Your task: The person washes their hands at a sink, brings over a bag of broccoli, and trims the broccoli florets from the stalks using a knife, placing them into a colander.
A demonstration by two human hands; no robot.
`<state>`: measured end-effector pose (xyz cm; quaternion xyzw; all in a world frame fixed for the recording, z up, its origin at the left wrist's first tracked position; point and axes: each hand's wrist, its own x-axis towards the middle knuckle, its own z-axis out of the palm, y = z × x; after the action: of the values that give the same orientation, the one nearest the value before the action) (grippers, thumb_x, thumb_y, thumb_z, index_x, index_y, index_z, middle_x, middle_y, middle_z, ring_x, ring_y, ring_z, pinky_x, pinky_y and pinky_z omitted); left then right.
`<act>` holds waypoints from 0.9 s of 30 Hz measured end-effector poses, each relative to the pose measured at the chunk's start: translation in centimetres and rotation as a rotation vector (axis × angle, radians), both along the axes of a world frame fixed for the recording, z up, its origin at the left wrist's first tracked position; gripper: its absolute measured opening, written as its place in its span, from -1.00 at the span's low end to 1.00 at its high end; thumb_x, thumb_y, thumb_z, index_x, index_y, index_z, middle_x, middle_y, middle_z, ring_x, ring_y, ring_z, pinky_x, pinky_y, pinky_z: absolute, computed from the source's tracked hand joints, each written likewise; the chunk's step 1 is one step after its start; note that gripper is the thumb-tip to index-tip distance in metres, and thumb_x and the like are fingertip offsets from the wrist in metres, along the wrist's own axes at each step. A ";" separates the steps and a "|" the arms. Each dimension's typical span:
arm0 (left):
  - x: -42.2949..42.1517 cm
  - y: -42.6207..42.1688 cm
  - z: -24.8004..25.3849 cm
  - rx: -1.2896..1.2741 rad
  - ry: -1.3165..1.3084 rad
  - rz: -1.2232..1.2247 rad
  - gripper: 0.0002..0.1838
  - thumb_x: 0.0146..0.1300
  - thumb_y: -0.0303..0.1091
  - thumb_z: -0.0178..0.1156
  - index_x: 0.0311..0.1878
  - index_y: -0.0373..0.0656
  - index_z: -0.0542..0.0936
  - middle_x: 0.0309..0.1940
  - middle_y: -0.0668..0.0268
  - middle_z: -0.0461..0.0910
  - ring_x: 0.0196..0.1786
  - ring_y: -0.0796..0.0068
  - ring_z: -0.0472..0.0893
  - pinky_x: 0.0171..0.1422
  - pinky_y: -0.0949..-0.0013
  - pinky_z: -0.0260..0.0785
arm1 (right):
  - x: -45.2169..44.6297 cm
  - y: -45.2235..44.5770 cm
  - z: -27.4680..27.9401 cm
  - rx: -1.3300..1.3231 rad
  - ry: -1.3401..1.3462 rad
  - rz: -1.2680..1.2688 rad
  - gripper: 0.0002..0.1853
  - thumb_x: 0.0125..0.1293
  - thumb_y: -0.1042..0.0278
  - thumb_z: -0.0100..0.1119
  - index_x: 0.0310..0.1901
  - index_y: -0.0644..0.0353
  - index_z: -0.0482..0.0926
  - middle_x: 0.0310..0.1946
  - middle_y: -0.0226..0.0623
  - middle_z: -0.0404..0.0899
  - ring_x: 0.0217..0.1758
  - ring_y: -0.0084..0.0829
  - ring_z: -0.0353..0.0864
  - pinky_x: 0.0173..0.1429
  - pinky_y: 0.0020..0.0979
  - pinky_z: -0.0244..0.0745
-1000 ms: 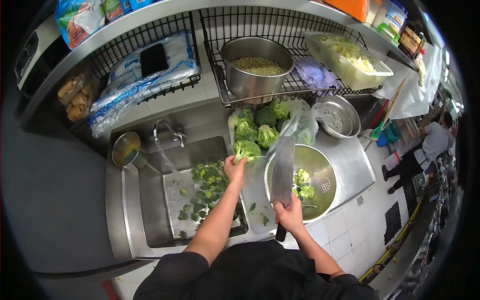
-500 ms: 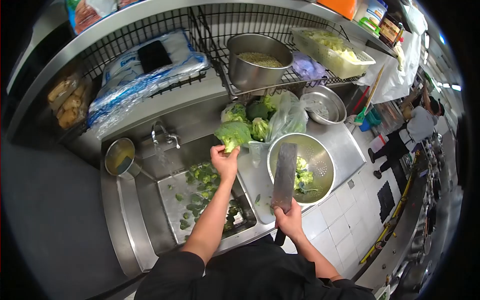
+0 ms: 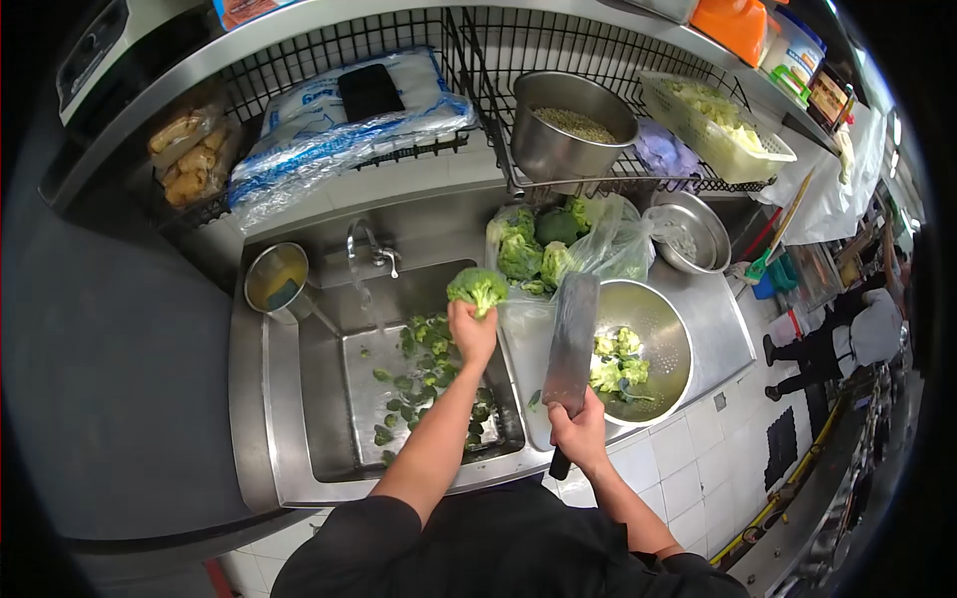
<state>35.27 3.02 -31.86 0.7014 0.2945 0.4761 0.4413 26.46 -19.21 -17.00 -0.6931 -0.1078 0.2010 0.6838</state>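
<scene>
My left hand (image 3: 472,335) is closed on a head of broccoli (image 3: 478,288), held over the sink's right side. Below it, several cut florets (image 3: 426,361) lie in the metal sink (image 3: 324,399). In my right hand (image 3: 579,427) is the dark handle of a cleaver (image 3: 573,339), its broad blade pointing away from me. The blade overlaps the left rim of a steel colander (image 3: 670,349), which holds pale green pieces (image 3: 620,364). Behind the blade stands an open plastic bag (image 3: 619,239) with more broccoli heads (image 3: 519,249).
Water runs from a faucet (image 3: 374,249) at the sink's back. A pot (image 3: 276,279) sits at the left and a steel bowl (image 3: 695,234) at the back right. Wire racks above hold a large pot (image 3: 563,164) and a white basket (image 3: 718,159). At far right stands another person (image 3: 867,329).
The head view has shifted and turned. My left hand has moved left with the broccoli, from beside the bag to over the sink. My right hand still holds the cleaver upright over the colander's edge.
</scene>
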 end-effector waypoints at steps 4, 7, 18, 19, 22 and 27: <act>3.9 2.4 -1.2 -0.041 -0.054 0.211 -0.56 -0.22 -0.47 0.53 -0.45 -0.19 0.37 -0.37 0.16 0.43 -0.32 0.10 0.46 -0.17 0.10 0.32 | 0.1 -1.8 -0.9 -0.030 -0.038 0.027 -0.76 0.27 0.60 0.06 -0.02 0.28 0.46 -0.54 -0.49 0.48 -0.67 -0.69 0.37 -0.61 -0.54 0.28; 4.5 4.7 -2.1 -0.168 -0.053 0.278 -0.54 -0.23 -0.39 0.58 -0.47 -0.18 0.38 -0.43 0.20 0.44 -0.33 0.14 0.48 -0.13 0.14 0.37 | 0.0 -3.7 -1.2 -0.056 0.030 0.011 -0.76 0.27 0.59 0.06 -0.02 0.28 0.46 -0.58 -0.50 0.46 -0.68 -0.69 0.37 -0.61 -0.53 0.25; -14.5 10.7 12.8 -0.663 -0.547 -0.064 -0.42 0.41 0.30 0.05 -0.07 -0.12 0.44 -0.11 0.16 0.63 -0.22 0.38 0.63 -0.08 0.26 0.48 | 1.5 -4.8 -3.0 -0.044 0.044 0.078 -0.79 0.30 0.55 0.09 -0.04 0.28 0.45 -0.59 -0.41 0.50 -0.73 -0.61 0.41 -0.66 -0.49 0.30; -15.1 11.8 9.4 -0.817 -0.488 -0.275 -0.30 0.35 0.37 0.06 0.12 -0.16 0.45 0.03 0.07 0.63 -0.03 0.25 0.65 0.10 0.13 0.49 | 1.6 -4.6 -3.4 -0.047 0.041 0.102 -0.79 0.30 0.55 0.09 -0.03 0.28 0.45 -0.58 -0.40 0.50 -0.73 -0.61 0.41 -0.66 -0.48 0.31; -16.9 7.7 6.9 -1.301 -0.644 -0.763 -0.18 0.35 0.36 0.01 0.34 -0.21 0.43 0.18 0.00 0.57 0.22 0.06 0.58 0.36 -0.02 0.39 | 0.8 -3.0 -3.3 -0.053 0.057 0.170 -0.80 0.29 0.53 0.10 -0.05 0.30 0.44 -0.58 -0.38 0.50 -0.70 -0.60 0.43 -0.65 -0.47 0.31; -18.4 7.1 3.9 -1.121 -0.613 -0.628 -0.18 0.37 0.32 0.01 0.36 -0.27 0.44 0.25 -0.02 0.53 0.29 0.02 0.53 0.42 -0.10 0.34 | 1.1 -1.1 -1.8 -0.263 -0.204 0.368 -0.63 0.27 0.44 0.17 0.05 0.43 0.39 -0.46 -0.20 0.59 -0.52 -0.56 0.47 -0.42 -0.43 0.43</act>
<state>16.85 10.11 -27.95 0.2548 0.1416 0.2791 0.9149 27.57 -20.33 -18.80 -0.7613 -0.2736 0.2636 0.5254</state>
